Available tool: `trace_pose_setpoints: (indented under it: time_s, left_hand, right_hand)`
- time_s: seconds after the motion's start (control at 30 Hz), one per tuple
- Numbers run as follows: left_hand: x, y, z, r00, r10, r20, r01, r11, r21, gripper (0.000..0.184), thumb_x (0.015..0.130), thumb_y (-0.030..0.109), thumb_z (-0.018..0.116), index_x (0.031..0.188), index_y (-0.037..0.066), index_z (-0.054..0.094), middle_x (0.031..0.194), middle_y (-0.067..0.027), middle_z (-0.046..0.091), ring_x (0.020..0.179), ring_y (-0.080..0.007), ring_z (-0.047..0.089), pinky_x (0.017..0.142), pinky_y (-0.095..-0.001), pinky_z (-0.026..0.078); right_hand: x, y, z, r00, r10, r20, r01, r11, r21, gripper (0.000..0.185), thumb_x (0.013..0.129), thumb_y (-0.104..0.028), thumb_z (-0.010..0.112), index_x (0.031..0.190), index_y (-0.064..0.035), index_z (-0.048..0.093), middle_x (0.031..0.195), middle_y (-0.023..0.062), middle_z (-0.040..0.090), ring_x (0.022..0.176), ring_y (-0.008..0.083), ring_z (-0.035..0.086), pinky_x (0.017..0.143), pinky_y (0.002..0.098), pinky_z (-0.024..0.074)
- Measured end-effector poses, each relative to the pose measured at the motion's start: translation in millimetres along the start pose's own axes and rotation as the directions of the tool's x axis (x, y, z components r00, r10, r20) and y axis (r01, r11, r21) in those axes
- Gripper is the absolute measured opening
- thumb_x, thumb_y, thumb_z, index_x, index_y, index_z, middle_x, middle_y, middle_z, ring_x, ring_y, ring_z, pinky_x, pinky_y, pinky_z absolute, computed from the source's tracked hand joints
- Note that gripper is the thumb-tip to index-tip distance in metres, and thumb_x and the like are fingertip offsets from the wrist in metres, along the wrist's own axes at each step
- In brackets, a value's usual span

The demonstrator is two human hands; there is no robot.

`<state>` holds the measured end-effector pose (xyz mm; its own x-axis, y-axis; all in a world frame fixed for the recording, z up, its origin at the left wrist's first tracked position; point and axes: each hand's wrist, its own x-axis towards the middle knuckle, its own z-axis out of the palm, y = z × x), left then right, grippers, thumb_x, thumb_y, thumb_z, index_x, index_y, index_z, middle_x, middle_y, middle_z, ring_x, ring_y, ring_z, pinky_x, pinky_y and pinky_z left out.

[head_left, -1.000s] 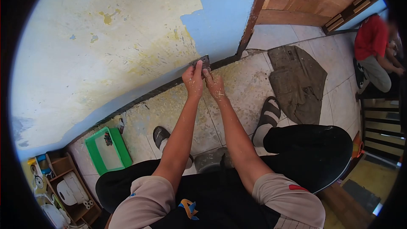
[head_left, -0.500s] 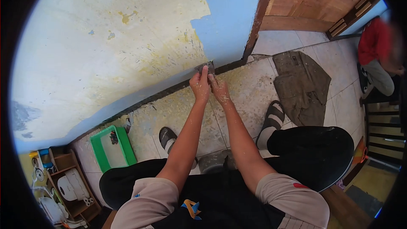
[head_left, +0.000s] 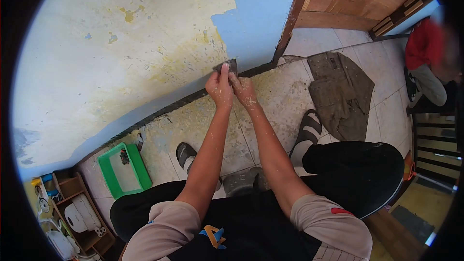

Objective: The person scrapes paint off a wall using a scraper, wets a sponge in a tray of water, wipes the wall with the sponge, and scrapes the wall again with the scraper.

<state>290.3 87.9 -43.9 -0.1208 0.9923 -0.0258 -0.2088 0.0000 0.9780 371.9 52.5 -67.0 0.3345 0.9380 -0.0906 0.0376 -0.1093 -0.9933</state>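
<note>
A dark, flat scraper blade (head_left: 233, 65) meets the low part of the wall (head_left: 159, 34), by the edge between flaking cream-yellow paint and a bare blue patch (head_left: 261, 14). My left hand (head_left: 221, 88) is closed on the scraper, its thumb lying along the blade. Beside it, my right hand (head_left: 245, 91) also grips the scraper, with its fingers partly hidden. Pale paint flakes stick to both hands and forearms. Whether the scraper has a handle is hidden by my hands.
Paint flakes litter the tiled floor (head_left: 275, 96). A green tray (head_left: 145, 176) stands at left, near a toy shelf (head_left: 72, 183). A crumpled brown cloth (head_left: 340, 96) lies at right, by a wooden door (head_left: 338, 0). Another person in a red shirt (head_left: 419, 46) sits far right.
Both hands have moved slightly up and left along the wall with the scraper. The whole view has shifted a little too. Both hands keep their grip.
</note>
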Motion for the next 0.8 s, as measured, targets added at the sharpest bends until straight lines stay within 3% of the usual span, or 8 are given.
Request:
trace_pose_setpoints:
  time_s: [0.23, 0.3, 0.33, 0.43, 0.53, 0.6, 0.73, 0.8]
  left_hand:
    - [-12.0, 17.4, 10.3, 0.996, 0.012, -0.087, -0.019, 0.996, -0.084, 0.03, 0.093, 0.022, 0.072, 0.076, -0.003, 0.067, 0.067, -0.0001, 0.061, 0.06, -0.0042, 0.05, 0.055, -0.0239, 0.042]
    - [-11.3, -4.1, -3.7, 0.992, -0.051, -0.113, 0.068, 0.986, 0.152, 0.031, 0.092, 0.023, 0.072, 0.077, -0.004, 0.068, 0.068, -0.0003, 0.063, 0.062, -0.0045, 0.052, 0.056, -0.0246, 0.044]
    - [-10.4, -8.0, 0.4, 0.993, -0.028, -0.113, 0.03, 0.999, 0.015, 0.031, 0.092, 0.028, 0.073, 0.082, -0.001, 0.069, 0.069, -0.0015, 0.063, 0.056, -0.0067, 0.053, 0.049, -0.0238, 0.042]
    - [-11.3, -4.6, -0.6, 0.995, -0.015, -0.097, 0.02, 0.999, 0.05, 0.029, 0.093, 0.026, 0.072, 0.081, 0.0, 0.069, 0.069, -0.0012, 0.063, 0.055, -0.0056, 0.053, 0.048, -0.0228, 0.041]
    - [-6.6, 16.7, 1.3, 0.996, -0.014, -0.086, 0.015, 1.0, 0.01, 0.029, 0.092, 0.022, 0.073, 0.081, -0.005, 0.07, 0.071, 0.0003, 0.065, 0.064, -0.0044, 0.052, 0.058, -0.0235, 0.044]
    - [-1.0, 26.0, 2.1, 0.997, -0.032, -0.07, 0.031, 0.999, -0.013, 0.028, 0.092, 0.022, 0.073, 0.082, -0.004, 0.07, 0.071, 0.0005, 0.064, 0.064, -0.0044, 0.052, 0.058, -0.0231, 0.044]
    - [-6.8, 31.8, 4.8, 0.996, -0.021, -0.082, 0.015, 0.997, -0.07, 0.028, 0.092, 0.023, 0.072, 0.084, -0.004, 0.071, 0.072, 0.0, 0.064, 0.064, -0.005, 0.052, 0.059, -0.0228, 0.043]
    - [-10.0, 16.8, 0.3, 0.995, -0.027, -0.093, 0.022, 0.998, -0.062, 0.03, 0.092, 0.024, 0.073, 0.084, -0.005, 0.072, 0.072, -0.0006, 0.065, 0.064, -0.005, 0.052, 0.059, -0.023, 0.043]
  right_hand:
    - [-17.3, -0.9, 13.1, 0.991, -0.07, -0.11, 0.086, 0.985, 0.149, 0.058, 0.096, -0.049, 0.058, 0.078, 0.0055, 0.067, 0.057, 0.0078, 0.056, 0.058, 0.0122, 0.05, 0.055, 0.0371, 0.0412]
    - [-18.0, 16.5, 8.4, 0.994, 0.11, -0.025, -0.11, 0.994, -0.014, 0.059, 0.097, -0.05, 0.058, 0.075, 0.0046, 0.066, 0.059, 0.0076, 0.06, 0.06, 0.0133, 0.056, 0.055, 0.0375, 0.043]
    - [-12.5, 14.3, 8.9, 0.995, 0.093, -0.03, -0.093, 0.996, -0.005, 0.059, 0.097, -0.05, 0.058, 0.075, 0.0046, 0.066, 0.059, 0.0076, 0.06, 0.06, 0.0133, 0.056, 0.055, 0.0375, 0.043]
    - [-18.7, 18.3, 7.9, 0.986, 0.164, 0.015, -0.164, 0.986, 0.031, 0.061, 0.097, -0.051, 0.058, 0.075, 0.0054, 0.066, 0.059, 0.0081, 0.061, 0.061, 0.0136, 0.057, 0.056, 0.0382, 0.0434]
    - [-6.1, 7.1, 12.5, 0.996, 0.091, -0.015, -0.091, 0.996, 0.01, 0.06, 0.097, -0.049, 0.057, 0.071, 0.0045, 0.065, 0.057, 0.0047, 0.057, 0.059, 0.0109, 0.052, 0.053, 0.0355, 0.0409]
    - [1.0, -4.9, 7.9, 0.998, 0.01, 0.055, -0.013, 0.998, 0.062, 0.063, 0.095, -0.054, 0.058, 0.076, 0.006, 0.065, 0.053, 0.0114, 0.054, 0.054, 0.0153, 0.052, 0.054, 0.039, 0.0419]
    - [-5.5, 3.9, 16.4, 0.999, 0.019, 0.025, -0.02, 0.999, 0.039, 0.061, 0.095, -0.052, 0.058, 0.077, 0.0057, 0.065, 0.057, 0.0101, 0.057, 0.056, 0.015, 0.052, 0.055, 0.0385, 0.0423]
    - [-11.6, 20.3, 21.7, 0.998, -0.002, -0.066, 0.014, 0.983, 0.185, 0.06, 0.095, -0.052, 0.06, 0.08, 0.0052, 0.067, 0.062, 0.0088, 0.061, 0.06, 0.0149, 0.054, 0.057, 0.038, 0.0432]
